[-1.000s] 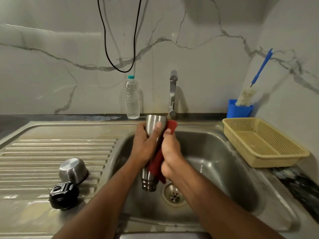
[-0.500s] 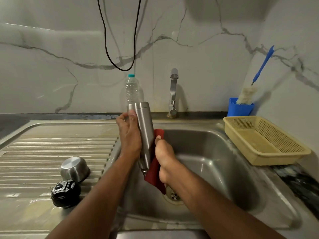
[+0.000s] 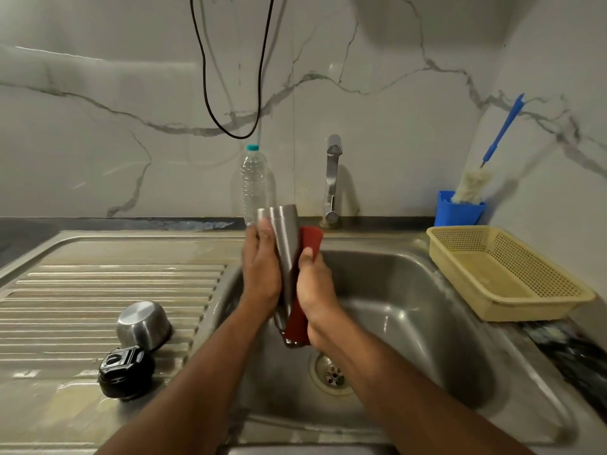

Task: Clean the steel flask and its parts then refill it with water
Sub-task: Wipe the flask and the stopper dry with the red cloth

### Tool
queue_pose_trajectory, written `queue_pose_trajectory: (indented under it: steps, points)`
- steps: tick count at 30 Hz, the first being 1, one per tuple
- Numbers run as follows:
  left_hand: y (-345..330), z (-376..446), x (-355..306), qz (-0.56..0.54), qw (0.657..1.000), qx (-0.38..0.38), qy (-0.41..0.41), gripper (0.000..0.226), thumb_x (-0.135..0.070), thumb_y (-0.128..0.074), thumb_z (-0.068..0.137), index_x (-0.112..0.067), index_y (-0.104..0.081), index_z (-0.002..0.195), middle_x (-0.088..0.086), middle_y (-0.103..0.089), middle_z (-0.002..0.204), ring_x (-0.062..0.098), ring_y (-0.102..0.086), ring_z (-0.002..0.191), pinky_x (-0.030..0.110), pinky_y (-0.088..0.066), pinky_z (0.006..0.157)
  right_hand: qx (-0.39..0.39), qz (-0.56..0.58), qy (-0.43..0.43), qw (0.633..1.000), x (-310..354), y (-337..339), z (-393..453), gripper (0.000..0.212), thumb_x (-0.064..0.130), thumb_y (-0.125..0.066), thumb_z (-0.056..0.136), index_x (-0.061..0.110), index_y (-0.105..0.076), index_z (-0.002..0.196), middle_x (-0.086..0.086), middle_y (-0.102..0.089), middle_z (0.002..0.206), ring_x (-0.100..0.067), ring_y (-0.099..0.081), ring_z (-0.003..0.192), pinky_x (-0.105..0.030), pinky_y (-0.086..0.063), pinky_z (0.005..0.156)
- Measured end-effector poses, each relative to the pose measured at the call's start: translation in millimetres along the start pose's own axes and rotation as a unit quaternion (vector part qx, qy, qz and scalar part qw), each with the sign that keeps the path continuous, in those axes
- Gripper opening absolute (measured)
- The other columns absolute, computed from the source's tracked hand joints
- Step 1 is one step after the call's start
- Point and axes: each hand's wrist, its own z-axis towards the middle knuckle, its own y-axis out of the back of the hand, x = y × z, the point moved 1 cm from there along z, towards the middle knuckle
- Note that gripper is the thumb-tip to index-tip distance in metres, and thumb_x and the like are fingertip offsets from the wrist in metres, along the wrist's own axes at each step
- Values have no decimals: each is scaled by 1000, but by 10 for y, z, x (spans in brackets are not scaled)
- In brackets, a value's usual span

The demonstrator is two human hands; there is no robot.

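Raised red cloth (image 3: 310, 243), flask (image 3: 285, 244) between hands (image 3: 289, 280)

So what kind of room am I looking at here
Most likely a home kitchen: a steel sink with a ribbed draining board, a tap on a marble-look wall, and a bottle brush.

Inverted steel flask (image 3: 286, 254) over sink, steel cup (image 3: 143, 325) and black lid (image 3: 125, 372) on drainboard

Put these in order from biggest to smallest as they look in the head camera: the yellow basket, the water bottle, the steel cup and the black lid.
1. yellow basket
2. water bottle
3. steel cup and black lid: they look alike, so no ranking. The bottle stands farther from the camera, which shrinks it.
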Motion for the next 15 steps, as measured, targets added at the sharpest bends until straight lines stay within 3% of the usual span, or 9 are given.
queue_pose_trajectory:
  steps: [3, 5, 7, 9, 11, 15]
  points:
    - [92, 85, -132, -2, 996, -81, -26, 26, -33, -37, 114, -11, -49, 120, -2, -59, 92, -10, -62, 69, 11, -50, 63, 9, -14, -106, 994, -115, -18, -44, 31, 47, -31, 111, 34, -59, 110, -7, -71, 113, -26, -69, 105, -49, -54, 104]
    - [96, 90, -94, 21, 997, -66, -16, 28, -38, -38, 113, -14, -51, 121, -3, -59, 94, -5, -62, 75, 14, -50, 64, 0, 4, -144, 990, -115, -8, -42, 35, 47, -33, 111, 28, -62, 113, -9, -72, 110, -28, -70, 103, -49, -55, 103]
    - [29, 34, 3, 64, 998, -5, -4, 34, -47, -43, 109, -17, -54, 121, -2, -63, 99, 4, -64, 83, 15, -52, 66, -25, 54, -158, 986, -58, 29, -1, 42, 47, -37, 110, 20, -67, 118, -13, -74, 108, -31, -71, 99, -48, -58, 98]
    - [-50, -52, 100, 98, 992, 71, -19, 44, -61, -55, 101, -21, -58, 118, 0, -69, 102, 7, -69, 88, 26, -58, 74, -53, 115, -134, 983, 73, 86, 25, 41, 46, -40, 110, 18, -70, 115, -13, -75, 104, -29, -72, 94, -45, -59, 91]
    - [-97, -109, 144, 94, 988, 124, -12, 54, -71, -61, 90, -23, -60, 115, 3, -72, 101, 15, -71, 89, 38, -61, 81, -67, 158, -87, 981, 197, 167, 43, 38, 47, -42, 110, 21, -69, 118, -11, -76, 105, -28, -72, 96, -46, -58, 95]
    - [-120, -99, 141, 51, 990, 128, -7, 51, -63, -54, 97, -16, -64, 111, 8, -73, 98, 19, -69, 86, 41, -58, 81, -63, 98, 41, 992, 287, 186, 41, 35, 45, -39, 111, 27, -62, 129, -6, -75, 112, -23, -72, 107, -48, -54, 104]
